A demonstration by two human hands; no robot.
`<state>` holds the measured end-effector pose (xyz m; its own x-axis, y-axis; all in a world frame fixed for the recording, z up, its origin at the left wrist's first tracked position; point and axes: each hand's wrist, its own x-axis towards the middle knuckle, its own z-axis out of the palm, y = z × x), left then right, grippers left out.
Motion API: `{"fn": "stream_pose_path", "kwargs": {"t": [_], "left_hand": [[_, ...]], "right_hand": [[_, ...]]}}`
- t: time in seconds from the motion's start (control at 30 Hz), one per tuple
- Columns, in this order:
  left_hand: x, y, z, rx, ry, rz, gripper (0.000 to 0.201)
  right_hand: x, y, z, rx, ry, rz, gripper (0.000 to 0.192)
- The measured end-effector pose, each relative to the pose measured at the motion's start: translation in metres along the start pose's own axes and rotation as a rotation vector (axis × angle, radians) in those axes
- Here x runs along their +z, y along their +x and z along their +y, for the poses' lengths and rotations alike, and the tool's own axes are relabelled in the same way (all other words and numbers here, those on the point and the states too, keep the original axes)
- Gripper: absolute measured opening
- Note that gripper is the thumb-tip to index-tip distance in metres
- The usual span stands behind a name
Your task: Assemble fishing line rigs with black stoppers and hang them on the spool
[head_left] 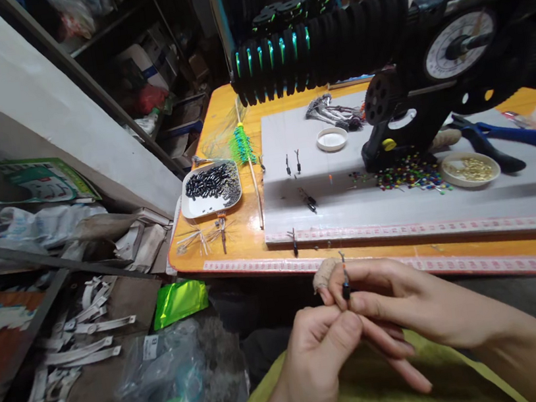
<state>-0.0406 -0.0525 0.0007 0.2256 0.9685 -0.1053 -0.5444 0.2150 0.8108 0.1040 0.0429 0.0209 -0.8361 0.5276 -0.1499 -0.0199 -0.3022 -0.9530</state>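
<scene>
Both my hands meet over my lap at the table's front edge. Between the thumb and fingers of my right hand (396, 296) is a small black bead-like weight (346, 290) with a thin wire stem pointing up. Beige tape (326, 277) wraps a fingertip of that hand. My left hand (317, 354) is closed in a pinch just below the weight, touching the right fingers; what it grips is hidden. Similar black pieces with wire stems (295, 244) lie on the table and the grey board (350, 216).
A white tray (199, 205) of black weights and small metal parts sits left, beside a green bristly bundle (241, 145). Colored beads (408, 174), a dish of gold parts (470, 170), blue-handled pliers (523, 137) and a black machine (393, 97) stand right. Measuring tapes (505, 259) line the edge.
</scene>
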Motion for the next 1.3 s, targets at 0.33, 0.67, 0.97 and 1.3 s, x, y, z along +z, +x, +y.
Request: {"fn": "stream_pose_path", "kwargs": {"t": [0.33,0.67,0.97,1.3], "left_hand": [[-0.002,0.001,0.004,0.030,0.084,0.046,0.053],[0.003,0.006,0.007,0.129,0.278,0.085,0.056],[-0.003,0.006,-0.001,0.084,0.368,0.069,0.059],[-0.006,0.001,-0.012,0.097,0.333,0.049,0.060]], "right_hand": [[-0.009,0.005,0.000,-0.014,0.108,0.027,0.035],[-0.023,0.046,-0.070,-0.278,0.206,0.443,0.039],[-0.018,0.050,-0.050,-0.243,0.266,0.393,0.033],[-0.002,0.037,-0.020,-0.177,0.294,0.390,0.034]]}}
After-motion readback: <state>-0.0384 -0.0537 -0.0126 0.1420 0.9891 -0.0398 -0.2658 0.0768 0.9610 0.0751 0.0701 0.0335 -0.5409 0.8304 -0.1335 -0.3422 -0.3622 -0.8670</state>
